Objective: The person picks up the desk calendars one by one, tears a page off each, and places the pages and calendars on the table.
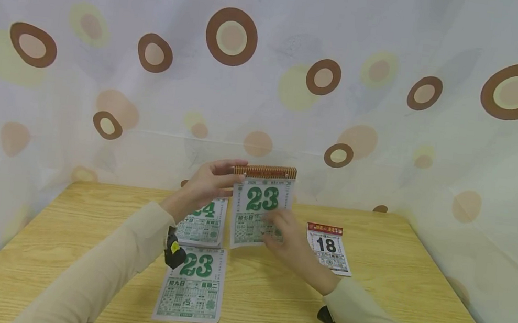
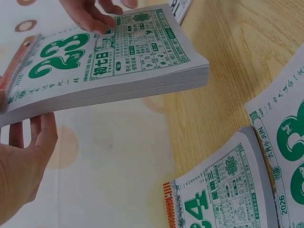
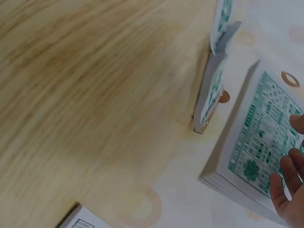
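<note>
My left hand (image 1: 204, 185) grips a thick tear-off calendar (image 1: 246, 229) by the left end of its orange-and-gold top binding, fingers behind it. The calendar is raised off the table, its front page showing a green 23. In the left wrist view, the thick stack of pages (image 2: 142, 90) shows along its side edge. Over the lower front page is my right hand (image 1: 286, 238), fingers loosely bent. The right wrist view has these fingers (image 3: 289, 173) close to the printed page; I cannot tell whether they touch it.
On the wooden table (image 1: 366, 309), left of centre, lies another calendar (image 1: 204, 229) showing a green 24. In front of it lies a calendar sheet or pad (image 1: 193, 291) with a green 23. A smaller calendar (image 1: 332, 251) with a red top and black 18 lies right. Patterned cloth (image 1: 265, 99) hangs behind.
</note>
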### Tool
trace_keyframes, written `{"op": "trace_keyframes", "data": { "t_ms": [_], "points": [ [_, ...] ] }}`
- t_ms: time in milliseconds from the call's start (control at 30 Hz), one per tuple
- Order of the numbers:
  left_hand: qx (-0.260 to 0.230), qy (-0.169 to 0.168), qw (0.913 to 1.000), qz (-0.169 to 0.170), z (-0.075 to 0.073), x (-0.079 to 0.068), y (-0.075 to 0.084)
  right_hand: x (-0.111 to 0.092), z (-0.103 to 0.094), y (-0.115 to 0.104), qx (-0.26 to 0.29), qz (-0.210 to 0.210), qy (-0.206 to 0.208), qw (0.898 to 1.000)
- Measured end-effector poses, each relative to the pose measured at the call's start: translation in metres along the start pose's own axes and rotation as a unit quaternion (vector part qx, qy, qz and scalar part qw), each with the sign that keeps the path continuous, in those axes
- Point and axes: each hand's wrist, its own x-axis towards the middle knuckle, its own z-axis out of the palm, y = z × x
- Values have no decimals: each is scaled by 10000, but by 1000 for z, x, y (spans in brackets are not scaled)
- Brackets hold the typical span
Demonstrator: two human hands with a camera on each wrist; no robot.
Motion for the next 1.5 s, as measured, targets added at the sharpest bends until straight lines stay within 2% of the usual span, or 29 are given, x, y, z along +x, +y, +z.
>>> {"op": "trace_keyframes", "data": {
  "t_ms": [200, 533, 900, 1167, 1500],
  "points": [
    [69, 49, 10000, -4, 2, 1, 4, -3, 8, -2, -504, -196, -33, 9985],
    [0, 31, 10000, 18, 7, -1, 11, -5, 18, -3, -1391, -443, 169, 9891],
    [-74, 33, 10000, -39, 7, 2, 7, -9, 29, 2, -1922, -619, 209, 9792],
    [-110, 44, 9999, -37, 8, 3, 7, -9, 31, 3, -2396, -836, 206, 9671],
    [-282, -54, 9996, 38, 9, 0, 10, -10, 32, 6, -2674, -961, 227, 9585]
  ]
}}
